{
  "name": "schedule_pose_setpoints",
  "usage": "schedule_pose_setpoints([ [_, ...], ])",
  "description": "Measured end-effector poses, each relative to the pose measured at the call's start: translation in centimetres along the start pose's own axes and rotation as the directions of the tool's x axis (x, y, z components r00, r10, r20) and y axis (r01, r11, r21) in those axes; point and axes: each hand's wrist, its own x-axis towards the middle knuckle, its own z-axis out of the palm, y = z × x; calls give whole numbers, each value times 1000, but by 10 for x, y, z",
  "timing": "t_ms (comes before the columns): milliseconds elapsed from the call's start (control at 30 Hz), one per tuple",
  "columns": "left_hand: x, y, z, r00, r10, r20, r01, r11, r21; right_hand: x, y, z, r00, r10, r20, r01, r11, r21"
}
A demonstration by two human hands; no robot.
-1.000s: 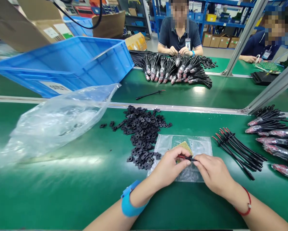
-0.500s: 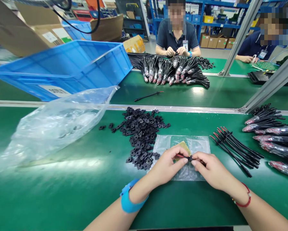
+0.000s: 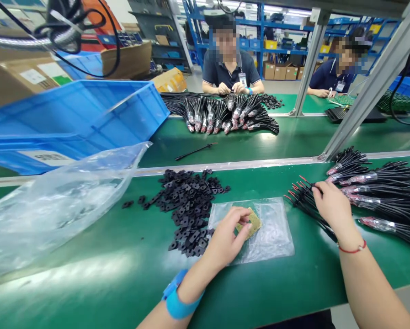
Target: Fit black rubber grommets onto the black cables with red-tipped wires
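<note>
Live on the head feed, working left to right. My left hand [image 3: 227, 240] is curled at the small tan perforated card [image 3: 253, 224], its fingertips [image 3: 244, 219] at the card's left edge; whether they actually grip it, I can't tell. The card lies tilted on a flat clear plastic bag [image 3: 275, 233], around 12 o'clock from that hand and well away from the right one. A bright blue wrist strap [image 3: 179, 294] circles that wrist.

My right hand [image 3: 335, 210] is the nearer one to the bundle of thin black wires with red tips [image 3: 306, 203]. Its fingers [image 3: 316, 188] are pressed together on the bundle, which runs on a long diagonal from red tips at 10 o'clock down to 4 o'clock. A red string bracelet [image 3: 352, 250] sits on that wrist.

Everything rests on a glossy green bench mat [image 3: 95, 274]. Left to right: a crumpled clear plastic sack [image 3: 50, 214] at 9 o'clock, a heap of small black square pads [image 3: 187, 205] at 11, and thick sleeved black cables [image 3: 383, 192] at 2. Beyond, a blue plastic crate [image 3: 71, 114] sits at 10, and two seated co-workers [image 3: 228, 68] work across the bench.
</note>
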Motion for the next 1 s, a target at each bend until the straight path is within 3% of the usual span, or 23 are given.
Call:
schedule_pose_setpoints([
  [100,0,2,-1,998,57,35,-59,996,70,3,3,13,991,-22,132,29,998,-50],
  [267,2,-2,-3,998,60,24,-62,995,84,0,4,16,988,-14,156,23,998,-55],
  [367,3,-3,-3,1000,16,-5,-16,1000,-12,-3,5,11,985,-14,170,24,998,-59],
  [433,4,3,-8,996,-86,-15,82,978,-192,-4,5,4,985,-27,171,38,997,-61],
  [567,6,24,-40,946,-324,20,297,836,-461,4,2,-16,981,-105,162,99,994,44],
  [667,9,27,-80,946,-323,-18,283,852,-440,19,-5,-35,961,-215,172,176,960,217],
  [767,12,2,-124,930,-331,-159,279,918,-281,45,-18,-48,899,-370,235,277,896,348],
  [900,4,-58,-169,823,-404,-398,427,903,-34,102,-39,-45,762,-504,408,282,824,492],
  [933,0,-73,-175,803,-395,-446,455,890,32,120,-45,-40,748,-501,435,260,824,503],
  [1000,-10,-99,-179,802,-362,-476,476,868,142,159,-57,-28,759,-473,447,222,834,505],
])
